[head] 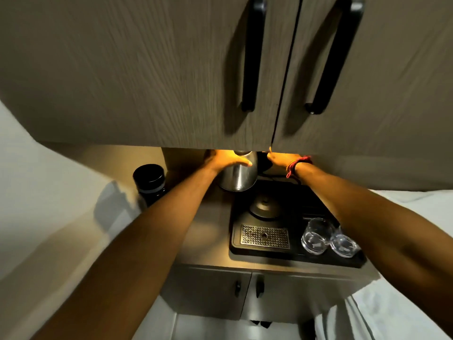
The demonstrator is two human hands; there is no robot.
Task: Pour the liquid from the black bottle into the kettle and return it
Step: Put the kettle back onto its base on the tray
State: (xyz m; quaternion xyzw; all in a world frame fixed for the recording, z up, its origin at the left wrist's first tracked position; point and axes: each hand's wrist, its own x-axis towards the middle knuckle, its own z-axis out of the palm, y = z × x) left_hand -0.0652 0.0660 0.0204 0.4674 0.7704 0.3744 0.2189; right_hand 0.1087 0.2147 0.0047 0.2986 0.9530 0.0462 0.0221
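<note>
black bottle (pixel 149 184) stands upright at the far left of the counter (pixel 210 231), by the wall, untouched and well apart from both hands. left arm reaches forward; left hand (pixel 229 160) lies flat on the upper side of the steel kettle (pixel 239 174), fingers together and pressed on the metal, thumb hidden. kettle sits on the counter just behind the black tray (pixel 294 253), its top hidden by the upper cabinet (pixel 147 69). on the tray: the round kettle base (pixel 266 207), a metal drip grate (pixel 264 236), two clear glasses (pixel 316 238) lying near the right edge. right hand (pixel 279 158), red thread band (pixel 297 165) at the wrist, is at the kettle's dark handle side; its fingers are hidden under the cabinet edge, cannot tell if they grip. lower cabinet doors (pixel 220 290) sit below.
</note>
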